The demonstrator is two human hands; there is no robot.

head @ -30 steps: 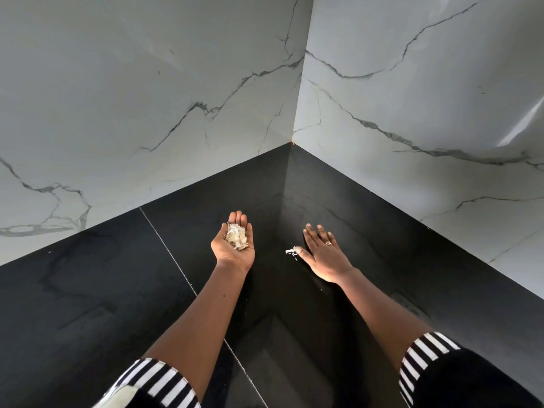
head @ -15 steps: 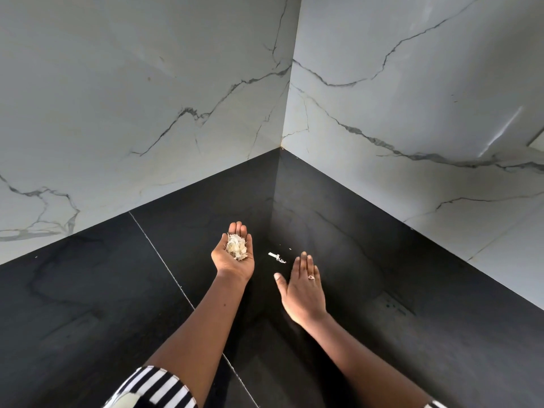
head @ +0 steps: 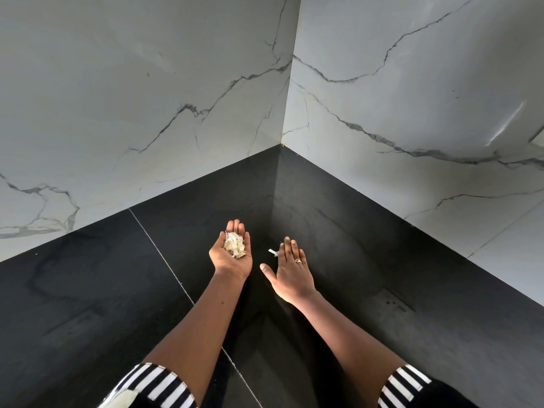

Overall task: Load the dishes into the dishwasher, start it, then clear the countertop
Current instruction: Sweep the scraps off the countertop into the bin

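My left hand (head: 231, 259) is held palm up over the black countertop (head: 88, 290), cupping a small heap of pale scraps (head: 234, 245). My right hand (head: 290, 273) lies flat, palm down, fingers together, with a ring on one finger. A few white scraps (head: 273, 252) lie on the counter just left of its fingertips, touching or nearly touching them. No dishes or dishwasher are in view.
White marble-patterned walls (head: 147, 98) meet in a corner (head: 281, 142) at the back of the counter. A thin seam (head: 164, 254) runs diagonally across the black surface, left of my left arm.
My right hand drew back towards me, then slid forward again up to the white scraps. The left hand stayed cupped with its heap; the view shifted slightly.
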